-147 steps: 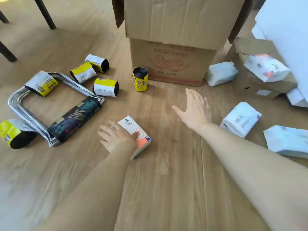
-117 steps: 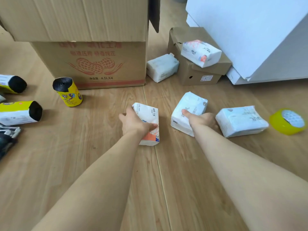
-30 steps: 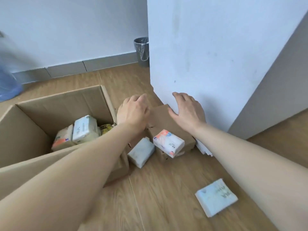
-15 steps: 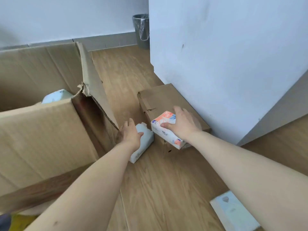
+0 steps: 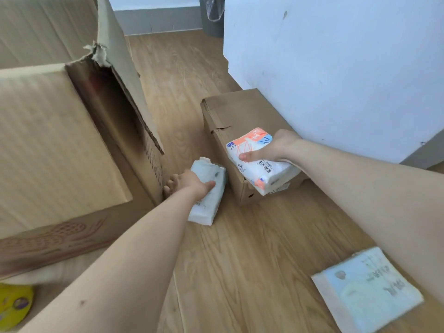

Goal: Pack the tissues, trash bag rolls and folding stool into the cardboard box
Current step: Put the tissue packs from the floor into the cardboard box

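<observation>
The big cardboard box (image 5: 60, 145) fills the left, its flaps up and one corner torn. My left hand (image 5: 189, 183) grips a pale blue-white tissue pack (image 5: 209, 198) lying on the floor beside the box's right wall. My right hand (image 5: 271, 147) is closed around a white and orange tissue pack (image 5: 262, 164), held at the front edge of a small brown carton (image 5: 230, 111). Another pale blue tissue pack (image 5: 367, 292) lies flat on the floor at the lower right. A yellow trash bag roll (image 5: 14, 306) shows at the bottom left corner. The folding stool is out of view.
A white panel or wall (image 5: 336, 63) rises right behind the small carton. A grey waste bin (image 5: 212, 15) stands at the far wall. Wooden floor (image 5: 252, 248) runs between the box and the carton.
Both hands have closed on their packs. The right hand has drawn the orange pack to the carton's front edge. My view has dropped lower and nearer the floor.
</observation>
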